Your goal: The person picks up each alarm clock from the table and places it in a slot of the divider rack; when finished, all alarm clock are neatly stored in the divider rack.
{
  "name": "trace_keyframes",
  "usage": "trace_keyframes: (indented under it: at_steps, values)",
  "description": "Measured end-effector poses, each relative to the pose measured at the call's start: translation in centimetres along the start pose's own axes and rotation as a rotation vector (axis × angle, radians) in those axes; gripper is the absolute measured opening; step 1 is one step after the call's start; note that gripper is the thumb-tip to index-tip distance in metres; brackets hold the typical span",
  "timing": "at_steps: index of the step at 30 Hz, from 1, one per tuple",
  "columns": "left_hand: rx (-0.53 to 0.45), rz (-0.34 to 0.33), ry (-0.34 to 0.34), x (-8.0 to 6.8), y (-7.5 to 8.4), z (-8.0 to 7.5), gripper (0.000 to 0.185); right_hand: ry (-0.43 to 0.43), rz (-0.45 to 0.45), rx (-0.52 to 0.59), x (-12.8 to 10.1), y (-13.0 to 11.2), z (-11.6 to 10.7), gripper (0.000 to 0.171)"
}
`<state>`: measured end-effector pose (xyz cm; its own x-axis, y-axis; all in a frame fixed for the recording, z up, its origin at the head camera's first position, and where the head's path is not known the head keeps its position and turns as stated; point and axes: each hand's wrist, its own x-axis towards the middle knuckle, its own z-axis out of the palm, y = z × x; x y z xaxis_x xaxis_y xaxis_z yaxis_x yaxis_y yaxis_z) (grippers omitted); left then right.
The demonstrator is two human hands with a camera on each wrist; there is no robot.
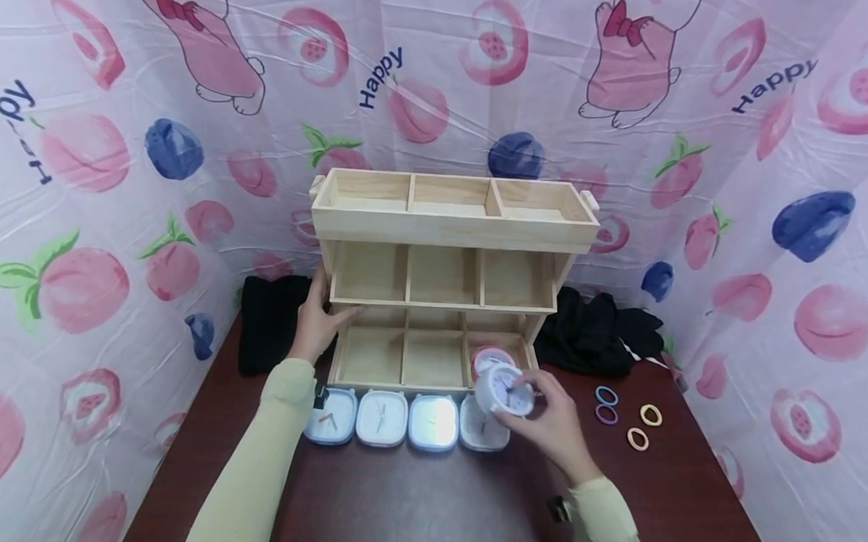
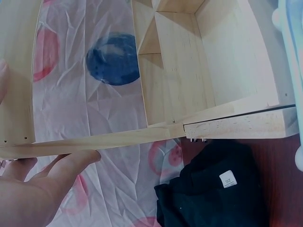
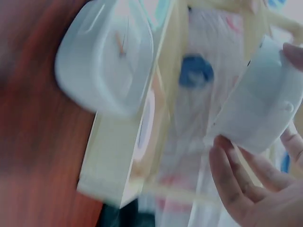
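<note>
My right hand (image 1: 554, 411) grips a round white alarm clock (image 1: 505, 390) with a pale purple dial. It is held above the front edge of the rack's lowest tier, at the right. Behind it, a pink round clock (image 1: 490, 357) sits in the lower right compartment. My left hand (image 1: 315, 323) holds the left side of the three-tier wooden rack (image 1: 453, 232); in the left wrist view a fingertip shows past the side strut (image 2: 118, 139). Along the rack's front stands a row of several squarish clocks, among them a white clock (image 1: 382, 418) and a blue-rimmed clock (image 1: 433, 422).
Several coloured rings, one of them a yellow ring (image 1: 651, 415), lie on the dark table (image 1: 426, 502) at the right. Black cloth (image 1: 270, 325) lies left of the rack, and more black cloth (image 1: 597, 332) right of it. A printed curtain (image 1: 440, 88) surrounds the table.
</note>
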<state>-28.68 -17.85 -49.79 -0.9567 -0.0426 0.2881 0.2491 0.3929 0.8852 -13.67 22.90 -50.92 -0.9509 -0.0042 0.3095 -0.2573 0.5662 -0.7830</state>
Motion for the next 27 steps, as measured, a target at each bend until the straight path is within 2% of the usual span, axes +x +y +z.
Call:
trace_keyframes:
  at_steps: [5,12,14,18,27]
  values:
    - [-0.004,-0.001,0.002,0.0,0.1,0.0,0.113,-0.081,-0.035,-0.065,4.2,-0.9,4.4,0.048]
    - [-0.016,-0.015,-0.002,0.0,-0.1,0.3,0.116,-0.207,0.039,-0.188,8.2,-0.1,9.5,0.047]
    - [-0.02,-0.018,0.003,-0.1,0.0,0.3,0.116,-0.236,0.051,-0.208,8.9,0.4,10.5,0.046]
    - [-0.031,-0.02,0.006,-0.2,0.1,0.4,0.116,-0.242,0.041,-0.255,9.8,1.1,11.9,0.046]
    - [-0.016,-0.021,0.006,0.0,0.0,0.3,0.116,-0.253,-0.023,-0.39,10.3,2.0,13.9,0.046]
